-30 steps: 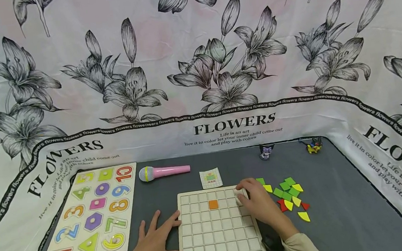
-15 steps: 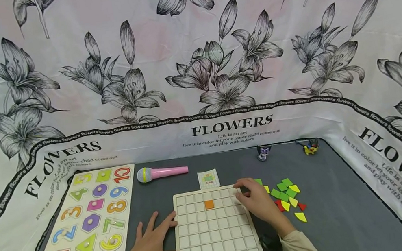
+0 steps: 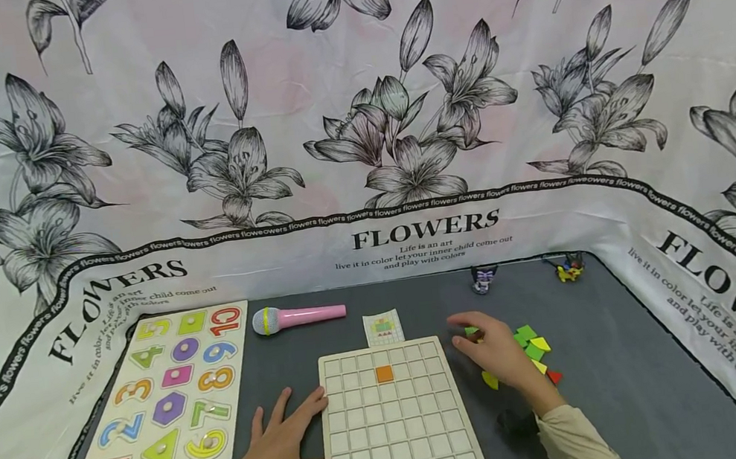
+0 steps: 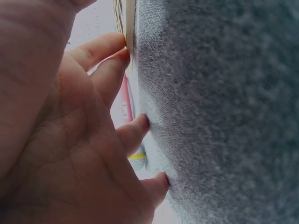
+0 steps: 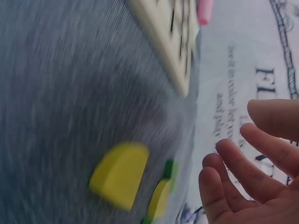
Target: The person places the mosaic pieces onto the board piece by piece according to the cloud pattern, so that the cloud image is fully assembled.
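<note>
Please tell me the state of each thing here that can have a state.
Grid board: flat, one orange tile placed.
Left hand: open, against the board's left edge.
Right hand: open, over loose tiles.
Number puzzle: pieces seated.
Microphone: lying down.

Right hand above coloured pieces on a grey cloth

The right hand (image 5: 252, 172) fills the lower right of the view, its fingers (image 5: 240, 163) loosely spread and slightly bent, holding nothing. Below it, on the grey cloth (image 5: 60, 93), lies a yellow piece (image 5: 119, 173) with one rounded edge, blurred; just beside it are a second yellow piece (image 5: 159, 199) and a green piece (image 5: 169, 169), partly hidden. A corner of the pale wooden board (image 5: 170, 37) with square cells reaches in from the top edge, and the pink end of a toy microphone (image 5: 204, 10) shows beyond it. White printed fabric (image 5: 233, 70) with black lettering borders the cloth.
</note>
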A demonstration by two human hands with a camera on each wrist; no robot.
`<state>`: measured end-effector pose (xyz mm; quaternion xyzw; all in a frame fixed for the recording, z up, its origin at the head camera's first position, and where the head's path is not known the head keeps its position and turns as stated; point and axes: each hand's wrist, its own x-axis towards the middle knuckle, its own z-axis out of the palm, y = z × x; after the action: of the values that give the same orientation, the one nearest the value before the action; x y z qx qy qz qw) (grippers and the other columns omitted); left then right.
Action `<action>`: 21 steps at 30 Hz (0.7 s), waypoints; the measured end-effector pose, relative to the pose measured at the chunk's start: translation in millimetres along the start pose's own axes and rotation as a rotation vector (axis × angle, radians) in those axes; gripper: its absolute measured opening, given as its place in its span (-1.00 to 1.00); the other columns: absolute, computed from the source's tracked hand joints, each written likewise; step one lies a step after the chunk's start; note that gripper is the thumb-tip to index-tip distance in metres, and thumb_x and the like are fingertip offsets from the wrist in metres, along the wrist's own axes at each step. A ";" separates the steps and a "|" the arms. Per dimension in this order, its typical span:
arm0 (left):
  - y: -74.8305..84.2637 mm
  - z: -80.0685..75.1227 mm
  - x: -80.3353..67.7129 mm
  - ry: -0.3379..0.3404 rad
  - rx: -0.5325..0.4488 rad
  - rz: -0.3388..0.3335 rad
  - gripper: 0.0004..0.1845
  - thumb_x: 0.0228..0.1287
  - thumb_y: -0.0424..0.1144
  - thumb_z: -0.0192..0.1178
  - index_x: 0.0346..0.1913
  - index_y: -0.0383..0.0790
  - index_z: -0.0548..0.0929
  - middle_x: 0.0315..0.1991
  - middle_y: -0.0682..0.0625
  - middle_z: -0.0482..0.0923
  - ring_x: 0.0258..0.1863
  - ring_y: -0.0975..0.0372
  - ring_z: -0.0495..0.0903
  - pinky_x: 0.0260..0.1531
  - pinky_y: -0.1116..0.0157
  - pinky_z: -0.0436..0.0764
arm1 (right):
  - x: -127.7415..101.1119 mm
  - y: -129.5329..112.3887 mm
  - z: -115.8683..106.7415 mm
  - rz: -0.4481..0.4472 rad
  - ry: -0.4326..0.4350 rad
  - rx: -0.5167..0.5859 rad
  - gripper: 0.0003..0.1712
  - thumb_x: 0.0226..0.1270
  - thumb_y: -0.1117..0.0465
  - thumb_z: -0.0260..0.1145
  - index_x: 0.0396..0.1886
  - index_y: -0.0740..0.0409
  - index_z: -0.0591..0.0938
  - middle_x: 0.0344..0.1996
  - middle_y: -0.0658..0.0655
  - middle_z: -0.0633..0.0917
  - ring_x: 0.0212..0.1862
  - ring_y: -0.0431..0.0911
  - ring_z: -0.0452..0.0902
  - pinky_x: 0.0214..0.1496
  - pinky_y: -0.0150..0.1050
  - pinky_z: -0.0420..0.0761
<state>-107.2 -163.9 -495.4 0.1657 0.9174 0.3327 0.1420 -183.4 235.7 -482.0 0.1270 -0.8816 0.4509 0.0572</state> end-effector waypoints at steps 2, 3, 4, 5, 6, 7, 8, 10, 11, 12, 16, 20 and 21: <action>0.0 -0.2 0.0 0.002 -0.001 -0.005 0.10 -0.07 0.19 0.66 0.58 -0.06 0.47 0.65 0.00 0.26 0.65 -0.36 -0.12 0.39 -0.56 -0.38 | 3.1 4.2 -5.2 0.028 -0.017 -0.031 -0.59 0.46 0.40 0.43 0.27 0.33 0.70 0.20 0.32 0.69 -0.04 0.09 0.68 -0.08 -0.11 0.73; 0.2 -0.4 -0.2 0.001 0.000 -0.007 0.10 -0.07 0.19 0.66 0.58 -0.06 0.47 0.65 -0.01 0.26 0.65 -0.36 -0.12 0.39 -0.56 -0.38 | 4.4 6.2 -7.5 0.045 -0.026 -0.045 -0.58 0.46 0.39 0.43 0.27 0.32 0.70 0.20 0.33 0.69 -0.10 0.07 0.66 -0.13 -0.13 0.71; 0.4 -0.6 -0.2 0.000 -0.001 -0.007 0.10 -0.07 0.18 0.67 0.58 -0.06 0.47 0.65 -0.01 0.26 0.65 -0.36 -0.12 0.38 -0.56 -0.38 | 5.8 8.5 -9.6 0.055 -0.037 -0.066 -0.58 0.46 0.38 0.43 0.28 0.33 0.70 0.20 0.34 0.68 -0.12 0.06 0.64 -0.16 -0.13 0.70; 0.8 -0.8 -0.5 -0.001 0.002 -0.010 0.10 -0.07 0.18 0.67 0.58 -0.06 0.47 0.65 0.00 0.26 0.65 -0.36 -0.12 0.39 -0.56 -0.38 | 7.2 10.8 -11.6 0.060 -0.046 -0.090 -0.58 0.45 0.38 0.43 0.27 0.35 0.70 0.19 0.35 0.68 -0.13 0.07 0.64 -0.16 -0.10 0.70; 1.2 -0.8 -0.5 -0.002 0.002 -0.014 0.10 -0.07 0.18 0.67 0.59 -0.06 0.47 0.65 0.00 0.26 0.65 -0.36 -0.12 0.39 -0.56 -0.38 | 8.7 12.9 -13.4 0.061 -0.057 -0.115 -0.58 0.45 0.38 0.44 0.26 0.35 0.70 0.18 0.36 0.68 -0.10 0.10 0.65 -0.11 -0.04 0.71; 1.7 -1.0 -0.6 -0.002 0.001 -0.017 0.10 -0.08 0.17 0.67 0.58 -0.05 0.47 0.65 0.01 0.26 0.65 -0.36 -0.12 0.39 -0.56 -0.39 | 10.5 15.1 -15.0 0.060 -0.066 -0.142 -0.58 0.44 0.38 0.44 0.25 0.36 0.71 0.17 0.36 0.69 -0.04 0.14 0.66 -0.04 0.03 0.72; 2.0 -1.0 -0.5 -0.003 0.003 -0.018 0.09 -0.08 0.17 0.67 0.58 -0.05 0.48 0.65 0.01 0.26 0.65 -0.36 -0.11 0.38 -0.57 -0.39 | 12.4 17.4 -16.7 0.054 -0.075 -0.166 -0.59 0.42 0.39 0.45 0.23 0.38 0.72 0.15 0.36 0.70 0.01 0.19 0.67 0.03 0.11 0.71; 2.2 -0.6 -0.3 -0.002 0.005 -0.023 0.09 -0.08 0.16 0.68 0.57 -0.05 0.49 0.65 0.01 0.26 0.65 -0.35 -0.11 0.39 -0.57 -0.38 | 17.0 22.4 -19.9 0.037 -0.094 -0.216 -0.62 0.40 0.39 0.46 0.17 0.41 0.73 0.10 0.36 0.71 0.11 0.28 0.65 0.15 0.24 0.66; 2.1 -0.3 0.0 -0.001 0.006 -0.025 0.08 -0.08 0.15 0.68 0.56 -0.05 0.49 0.65 0.01 0.26 0.65 -0.35 -0.11 0.39 -0.57 -0.38 | 19.1 24.9 -21.4 0.039 -0.104 -0.227 -0.63 0.39 0.39 0.47 0.15 0.42 0.74 0.08 0.36 0.72 0.14 0.30 0.64 0.19 0.27 0.64; 1.9 0.0 0.2 0.000 0.007 -0.026 0.07 -0.09 0.15 0.69 0.55 -0.05 0.50 0.65 0.01 0.26 0.65 -0.35 -0.10 0.39 -0.57 -0.38 | 21.3 27.7 -22.5 0.044 -0.115 -0.239 -0.64 0.38 0.39 0.47 0.14 0.42 0.75 0.06 0.34 0.73 0.15 0.31 0.64 0.21 0.28 0.63; 1.8 0.6 -0.1 0.008 0.007 -0.027 0.05 -0.10 0.13 0.70 0.53 -0.05 0.51 0.65 0.00 0.26 0.65 -0.35 -0.10 0.40 -0.56 -0.37 | 27.7 36.0 -26.0 0.074 -0.159 -0.263 -0.72 0.34 0.40 0.48 0.01 0.40 0.78 -0.06 0.27 0.73 0.05 0.25 0.65 0.13 0.25 0.65; 2.1 0.0 0.0 0.006 0.018 -0.040 0.08 -0.10 0.18 0.68 0.55 -0.01 0.48 0.64 0.02 0.27 0.66 -0.33 -0.10 0.41 -0.54 -0.37 | 30.5 39.0 -27.8 0.074 -0.183 -0.273 -0.80 0.31 0.39 0.49 -0.09 0.36 0.80 -0.14 0.21 0.71 -0.04 0.19 0.62 0.06 0.23 0.64; 2.1 -0.1 0.2 0.005 0.021 -0.044 0.10 -0.10 0.20 0.67 0.57 0.01 0.47 0.63 0.03 0.28 0.66 -0.32 -0.10 0.41 -0.54 -0.37 | 30.7 38.9 -28.1 0.073 -0.186 -0.270 -0.81 0.31 0.39 0.49 -0.10 0.35 0.79 -0.14 0.21 0.70 -0.05 0.18 0.62 0.04 0.22 0.65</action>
<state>-107.1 -162.4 -494.0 0.1462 0.9247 0.3202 0.1451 -224.0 275.0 -489.3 0.1273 -0.9398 0.3162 -0.0247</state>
